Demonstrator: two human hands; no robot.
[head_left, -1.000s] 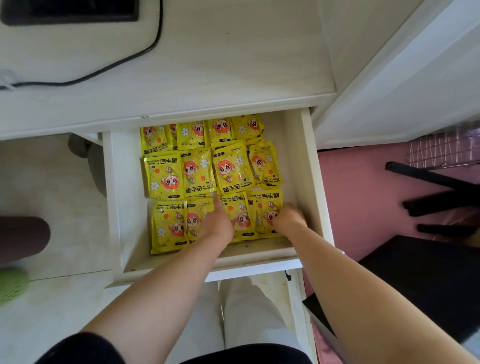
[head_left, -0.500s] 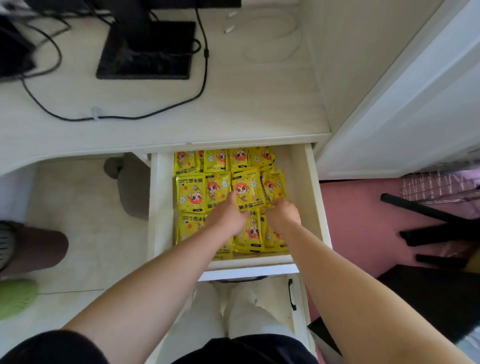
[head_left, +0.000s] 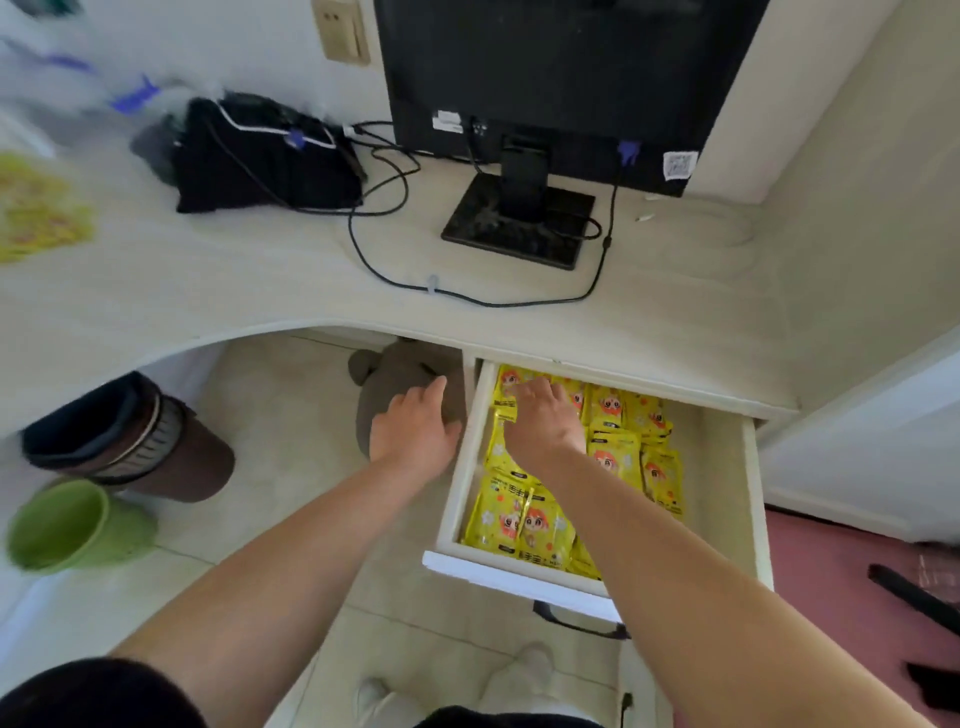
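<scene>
head view: right hand (head_left: 545, 421) covers yellow packets (head_left: 615, 457), grip unclear.

A black short sleeve (head_left: 93, 696) is worn on the left upper arm, and a black hem (head_left: 498, 719) is seen at the waist. The left hand (head_left: 415, 431) and right hand (head_left: 545, 423) are left bare, forearms too. White trousers (head_left: 519, 670) are seen below the hem, only in part.

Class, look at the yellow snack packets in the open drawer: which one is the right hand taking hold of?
The packet at the far left corner of the drawer. The right hand pinches its raised edge, while no fingers hold the others.
</scene>
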